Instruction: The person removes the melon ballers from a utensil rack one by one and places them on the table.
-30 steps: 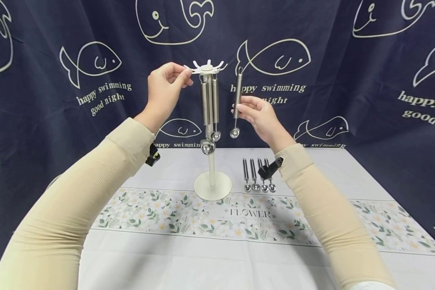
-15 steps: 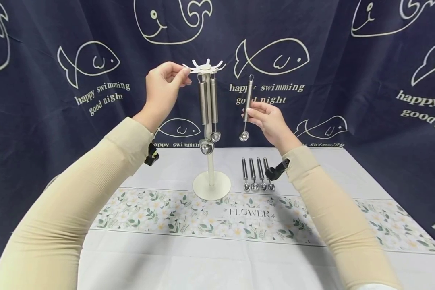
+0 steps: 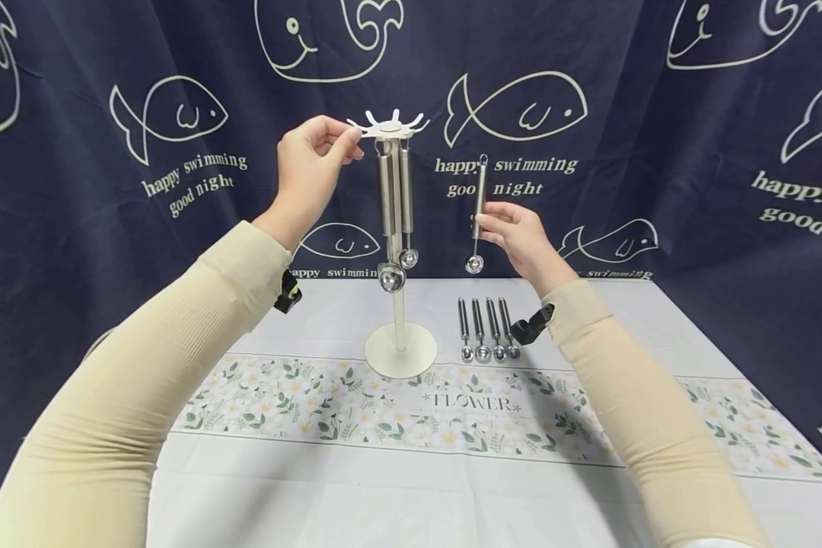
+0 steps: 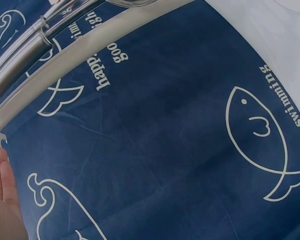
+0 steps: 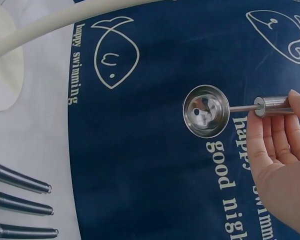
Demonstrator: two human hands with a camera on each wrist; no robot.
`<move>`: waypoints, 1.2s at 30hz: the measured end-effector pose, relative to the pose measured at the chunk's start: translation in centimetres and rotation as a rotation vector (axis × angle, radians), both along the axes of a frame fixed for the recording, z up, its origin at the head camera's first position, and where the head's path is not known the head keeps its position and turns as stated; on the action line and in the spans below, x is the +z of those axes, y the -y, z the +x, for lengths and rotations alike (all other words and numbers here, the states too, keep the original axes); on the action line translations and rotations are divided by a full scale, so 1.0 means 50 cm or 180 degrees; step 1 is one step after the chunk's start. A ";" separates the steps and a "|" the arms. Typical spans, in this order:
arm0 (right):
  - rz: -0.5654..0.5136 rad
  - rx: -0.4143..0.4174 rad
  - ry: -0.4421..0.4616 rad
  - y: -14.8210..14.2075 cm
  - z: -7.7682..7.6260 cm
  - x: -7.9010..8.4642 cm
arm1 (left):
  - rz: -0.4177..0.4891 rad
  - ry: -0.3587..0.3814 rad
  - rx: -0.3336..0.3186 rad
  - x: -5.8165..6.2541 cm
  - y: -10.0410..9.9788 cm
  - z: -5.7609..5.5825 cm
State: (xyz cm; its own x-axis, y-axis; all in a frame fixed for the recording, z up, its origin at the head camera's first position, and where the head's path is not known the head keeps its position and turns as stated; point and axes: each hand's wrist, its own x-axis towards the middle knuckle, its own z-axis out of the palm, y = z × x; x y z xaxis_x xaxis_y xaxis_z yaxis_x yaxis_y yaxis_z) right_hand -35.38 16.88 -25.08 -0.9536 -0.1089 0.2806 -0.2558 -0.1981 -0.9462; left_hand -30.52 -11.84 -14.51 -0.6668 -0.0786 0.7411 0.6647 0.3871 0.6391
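Observation:
My left hand [image 3: 310,164] pinches one hook at the top of a cream rotating utensil rack [image 3: 400,358]. Fingers [image 4: 5,185] of that hand show at the left edge of the left wrist view. From the rack hang two steel utensils: a large scoop [image 3: 392,277] and a smaller melon baller [image 3: 407,198]. To the right of the rack, my right hand [image 3: 520,232] grips another melon baller [image 3: 481,190] by its handle, upright, loop up and bowl down. The right wrist view shows its round bowl [image 5: 206,111] with a small hole.
Several steel scoops [image 3: 479,320] lie side by side on the white table below my right hand. A floral strip [image 3: 281,403] crosses the tablecloth [image 3: 315,487]. Behind stands a dark blue curtain [image 3: 212,175] with fish drawings.
My right hand has moved right and down with the melon baller, away from the rack. The left hand keeps its pinch on the hook.

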 end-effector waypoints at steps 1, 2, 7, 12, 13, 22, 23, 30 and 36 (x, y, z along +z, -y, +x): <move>0.0007 0.0008 0.0010 -0.002 0.000 -0.001 | -0.0007 0.0004 0.0010 0.000 0.000 0.000; 0.0010 0.0017 0.0018 -0.005 0.000 -0.002 | -0.0014 0.0005 0.0021 0.000 0.000 0.000; 0.0039 0.0013 0.0020 -0.014 -0.002 -0.009 | -0.0021 -0.0001 0.0024 0.001 -0.001 0.000; 0.0023 -0.0038 0.0044 -0.022 -0.007 -0.017 | -0.0020 0.0005 0.0012 0.001 0.000 -0.001; 0.0039 -0.0051 0.0057 -0.024 -0.008 -0.019 | -0.0010 0.0010 0.0014 0.001 0.001 0.000; 0.0162 -0.0080 0.0200 -0.043 -0.018 -0.048 | 0.0044 0.0038 -0.0003 0.000 0.003 0.001; 0.0175 -0.0095 0.0221 -0.045 -0.019 -0.051 | 0.0035 0.0030 0.0005 0.000 0.003 0.001; 0.0289 -0.0240 0.0416 -0.062 -0.025 -0.075 | -0.0045 -0.0048 0.0029 -0.007 0.003 0.000; 0.0294 -0.0276 0.0488 -0.087 -0.028 -0.092 | -0.0023 -0.0017 0.0016 -0.005 0.001 0.001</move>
